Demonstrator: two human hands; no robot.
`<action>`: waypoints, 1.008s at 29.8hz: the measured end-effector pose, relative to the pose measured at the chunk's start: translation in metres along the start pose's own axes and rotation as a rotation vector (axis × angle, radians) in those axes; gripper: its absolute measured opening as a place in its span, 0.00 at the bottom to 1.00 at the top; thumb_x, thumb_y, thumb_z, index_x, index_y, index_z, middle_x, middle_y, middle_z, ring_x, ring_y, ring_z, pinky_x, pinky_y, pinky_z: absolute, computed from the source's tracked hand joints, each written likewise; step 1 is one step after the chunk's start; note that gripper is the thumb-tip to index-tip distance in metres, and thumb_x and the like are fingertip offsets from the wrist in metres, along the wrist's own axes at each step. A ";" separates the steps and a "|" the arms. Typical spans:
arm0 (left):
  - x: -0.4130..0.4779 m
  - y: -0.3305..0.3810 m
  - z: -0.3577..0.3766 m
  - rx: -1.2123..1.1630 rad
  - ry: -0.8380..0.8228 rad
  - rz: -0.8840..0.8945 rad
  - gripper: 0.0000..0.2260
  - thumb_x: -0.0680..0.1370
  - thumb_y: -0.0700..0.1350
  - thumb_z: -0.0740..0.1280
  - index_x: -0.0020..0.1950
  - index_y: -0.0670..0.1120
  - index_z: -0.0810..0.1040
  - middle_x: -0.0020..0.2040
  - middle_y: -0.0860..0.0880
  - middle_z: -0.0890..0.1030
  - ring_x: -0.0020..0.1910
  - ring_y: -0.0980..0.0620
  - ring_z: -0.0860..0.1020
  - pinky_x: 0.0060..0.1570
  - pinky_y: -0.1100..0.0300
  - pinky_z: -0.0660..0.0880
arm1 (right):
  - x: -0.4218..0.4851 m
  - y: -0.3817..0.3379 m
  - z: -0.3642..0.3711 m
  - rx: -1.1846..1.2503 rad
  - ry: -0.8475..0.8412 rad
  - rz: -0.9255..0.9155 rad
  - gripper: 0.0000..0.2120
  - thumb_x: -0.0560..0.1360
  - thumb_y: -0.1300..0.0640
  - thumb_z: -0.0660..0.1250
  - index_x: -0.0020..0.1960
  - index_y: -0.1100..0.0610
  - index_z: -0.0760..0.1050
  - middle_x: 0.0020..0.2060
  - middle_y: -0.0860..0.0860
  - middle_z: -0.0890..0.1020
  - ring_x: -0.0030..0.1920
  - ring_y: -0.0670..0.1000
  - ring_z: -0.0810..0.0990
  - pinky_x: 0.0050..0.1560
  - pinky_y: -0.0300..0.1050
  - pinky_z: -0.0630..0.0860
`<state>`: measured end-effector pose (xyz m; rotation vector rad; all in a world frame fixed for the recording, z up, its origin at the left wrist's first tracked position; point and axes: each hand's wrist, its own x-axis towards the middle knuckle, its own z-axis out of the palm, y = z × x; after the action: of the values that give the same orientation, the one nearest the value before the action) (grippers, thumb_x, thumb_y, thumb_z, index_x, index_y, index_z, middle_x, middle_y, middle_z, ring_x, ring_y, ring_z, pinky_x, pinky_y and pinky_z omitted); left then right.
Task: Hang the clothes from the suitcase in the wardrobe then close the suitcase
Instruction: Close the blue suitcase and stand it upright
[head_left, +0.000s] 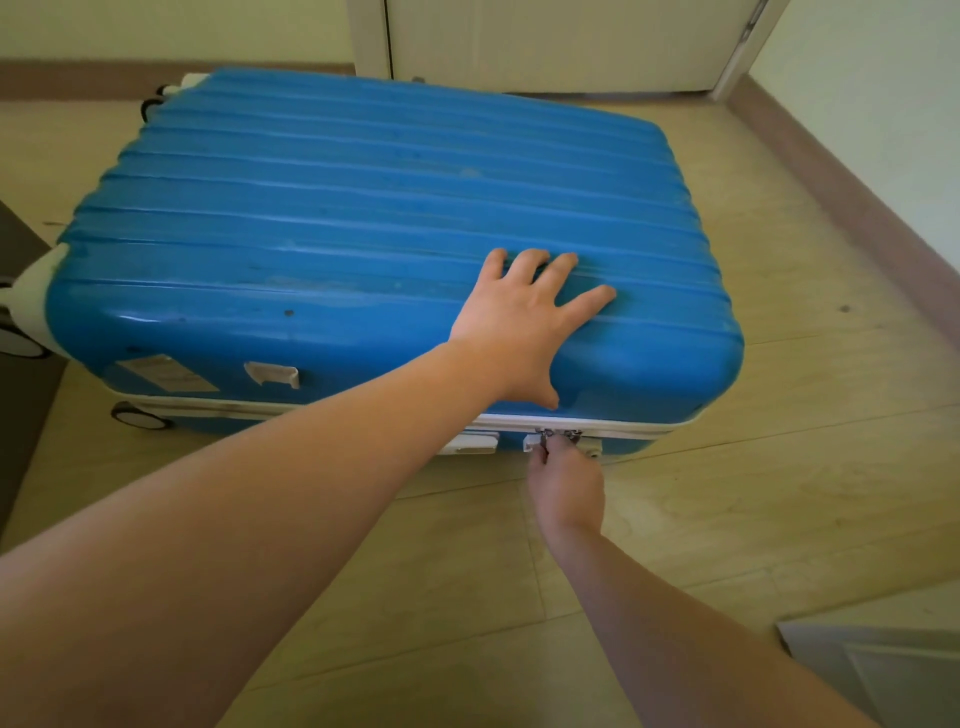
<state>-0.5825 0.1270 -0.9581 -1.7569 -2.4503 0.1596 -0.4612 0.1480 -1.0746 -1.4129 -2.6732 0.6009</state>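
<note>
1. Floor (779, 467): pale tile. It carries the suitcase; no bench is in view.
2. Suitcase (363, 208): blue ribbed hard shell, lying flat with the lid down. It sits directly ahead of you. Its long axis runs left to right across your view, with the wheels (140, 415) at the left end.
3. White door (545, 41): beyond the case's far edge. You cannot tell from here whether it belongs to the wardrobe.
4. Left hand (524, 322): spread wide, palm flat on the lid near the right front corner, pressing and grasping nothing.
5. Right hand (566, 488): below the near side wall, fingers narrowed to a pinch on a zip pull.
6. Zip seam (623, 422): white band along the near side, parallel to the long axis and just under your left thumb.
7. Zip pulls (558, 435): two, side by side on the seam.

Judgement: the clothes look dealt with and the closing is almost done. Your right hand is the nearer one, so any last travel should follow the seam sideways while the left hand bears down.
</note>
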 end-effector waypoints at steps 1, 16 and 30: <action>0.000 0.000 0.000 -0.008 0.006 -0.003 0.47 0.64 0.66 0.70 0.75 0.59 0.47 0.76 0.45 0.51 0.73 0.42 0.53 0.71 0.45 0.52 | 0.000 0.002 -0.001 0.019 0.009 0.005 0.14 0.81 0.54 0.55 0.53 0.61 0.75 0.45 0.56 0.82 0.46 0.54 0.81 0.37 0.39 0.64; 0.000 0.002 -0.001 -0.030 0.028 -0.021 0.45 0.62 0.64 0.72 0.73 0.60 0.52 0.75 0.46 0.56 0.71 0.42 0.57 0.70 0.45 0.54 | -0.001 0.007 0.003 0.263 0.025 0.099 0.13 0.80 0.55 0.58 0.46 0.62 0.75 0.39 0.59 0.80 0.40 0.58 0.81 0.39 0.48 0.79; 0.001 0.003 0.000 -0.036 0.043 -0.020 0.43 0.63 0.61 0.72 0.73 0.59 0.54 0.74 0.45 0.58 0.70 0.42 0.58 0.68 0.45 0.54 | 0.004 0.004 -0.001 0.057 0.032 0.025 0.15 0.81 0.52 0.54 0.55 0.62 0.74 0.45 0.59 0.82 0.47 0.59 0.80 0.40 0.44 0.69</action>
<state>-0.5804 0.1287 -0.9582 -1.7302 -2.4545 0.0751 -0.4600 0.1536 -1.0760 -1.4304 -2.5961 0.6448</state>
